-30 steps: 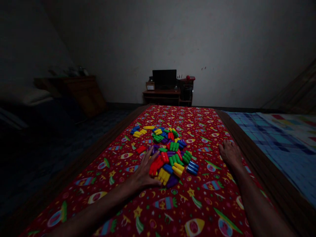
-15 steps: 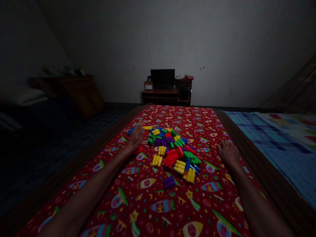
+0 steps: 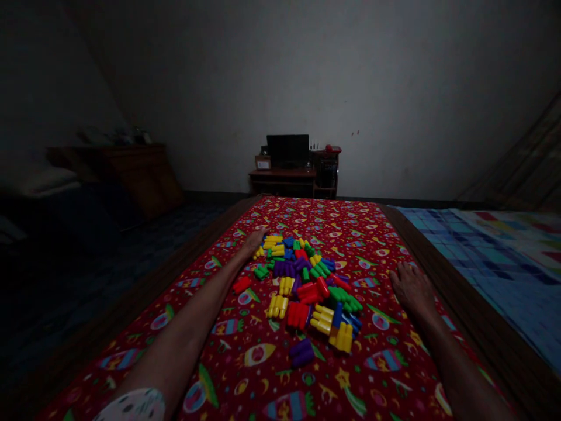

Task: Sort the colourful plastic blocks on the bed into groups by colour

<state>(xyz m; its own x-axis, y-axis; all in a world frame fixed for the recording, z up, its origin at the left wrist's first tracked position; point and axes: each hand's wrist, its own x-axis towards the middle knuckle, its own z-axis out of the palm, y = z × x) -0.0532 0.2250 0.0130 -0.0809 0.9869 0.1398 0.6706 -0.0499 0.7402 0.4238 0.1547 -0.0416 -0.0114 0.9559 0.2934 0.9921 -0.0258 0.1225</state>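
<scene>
My left hand [image 3: 255, 242] is at the far left edge of a heap of plastic toy building blocks, its fingers stretched forward and partly hard to make out. It touches or nearly touches yellow blocks [image 3: 272, 241] there. My right hand [image 3: 412, 285] lies palm down on the red cloth, fingers apart, with nothing in it. Between the hands are purple blocks [image 3: 284, 268], green blocks [image 3: 345, 299], red blocks [image 3: 298, 314] and blue ones. A single red block [image 3: 241, 285] lies beside my left forearm, and a purple block [image 3: 301, 353] sits nearest me.
A red patterned cloth [image 3: 263, 386] covers the surface under the blocks. To the right lies a blue checked sheet [image 3: 456, 263]. Against the far wall stands a desk [image 3: 283, 173] with a monitor [image 3: 288, 150]. A wooden cabinet [image 3: 144, 175] is at the left.
My left hand has moved forward and slightly right, against the heap's far left side. Blocks there now lie closer to the others. My right hand stays on the cloth; the view has tilted up slightly.
</scene>
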